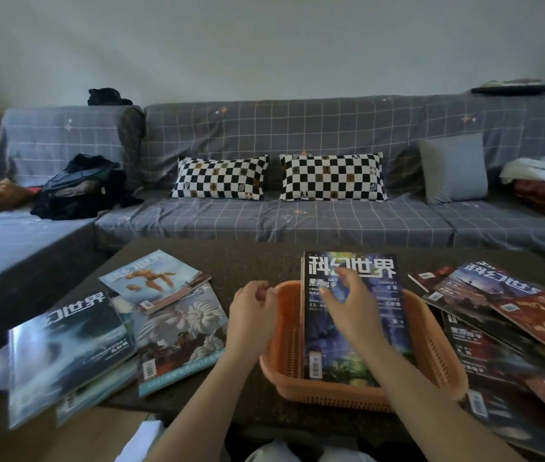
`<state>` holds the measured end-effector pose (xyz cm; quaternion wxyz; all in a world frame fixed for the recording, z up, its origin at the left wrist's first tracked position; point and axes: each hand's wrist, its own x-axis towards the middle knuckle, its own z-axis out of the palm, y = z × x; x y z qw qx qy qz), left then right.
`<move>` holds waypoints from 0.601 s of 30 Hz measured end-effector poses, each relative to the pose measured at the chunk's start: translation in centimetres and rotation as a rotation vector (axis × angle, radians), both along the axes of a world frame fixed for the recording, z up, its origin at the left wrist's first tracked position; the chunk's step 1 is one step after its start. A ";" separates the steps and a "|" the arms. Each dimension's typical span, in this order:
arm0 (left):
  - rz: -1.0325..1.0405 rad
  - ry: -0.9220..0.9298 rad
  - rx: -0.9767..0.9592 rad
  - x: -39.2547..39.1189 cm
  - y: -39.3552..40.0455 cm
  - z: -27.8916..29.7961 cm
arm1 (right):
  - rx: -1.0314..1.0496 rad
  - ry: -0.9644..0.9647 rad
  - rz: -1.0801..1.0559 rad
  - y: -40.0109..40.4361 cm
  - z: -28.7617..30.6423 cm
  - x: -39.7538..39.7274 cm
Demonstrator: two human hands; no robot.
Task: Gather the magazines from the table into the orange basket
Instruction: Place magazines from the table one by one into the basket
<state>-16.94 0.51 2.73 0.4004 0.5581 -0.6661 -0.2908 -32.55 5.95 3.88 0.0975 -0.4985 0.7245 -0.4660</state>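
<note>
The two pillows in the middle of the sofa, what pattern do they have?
A black-and-white checkerboard pattern on both pillows, seen best in the head view.

Ahead of you runs a grey checked sofa (297,215) with two black-and-white checkered pillows (221,177) and a plain grey cushion (452,168). A heap of dark clothes (81,191) lies at its left end, folded bedding (544,185) at its right.
</note>
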 end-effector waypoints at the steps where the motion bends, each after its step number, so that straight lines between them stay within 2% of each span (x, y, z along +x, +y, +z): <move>1: 0.017 0.004 -0.002 1.0 -0.2 0.0 | -0.004 -0.008 0.025 -0.6 0.1 1.4; 6: 0.080 0.063 0.066 6.6 -0.8 -0.6 | 0.017 -0.076 0.167 -3.4 -0.8 8.0; 10: 0.159 0.027 0.114 10.4 -1.2 -1.9 | 0.081 -0.121 0.261 -5.4 -2.3 11.9; 15: 0.266 -0.111 0.198 13.7 -1.8 -4.3 | 0.382 -0.106 0.285 -8.1 -4.6 15.2; 18: 0.345 -0.197 0.320 15.1 -2.0 -6.0 | 0.569 -0.069 0.266 -9.3 -5.8 16.3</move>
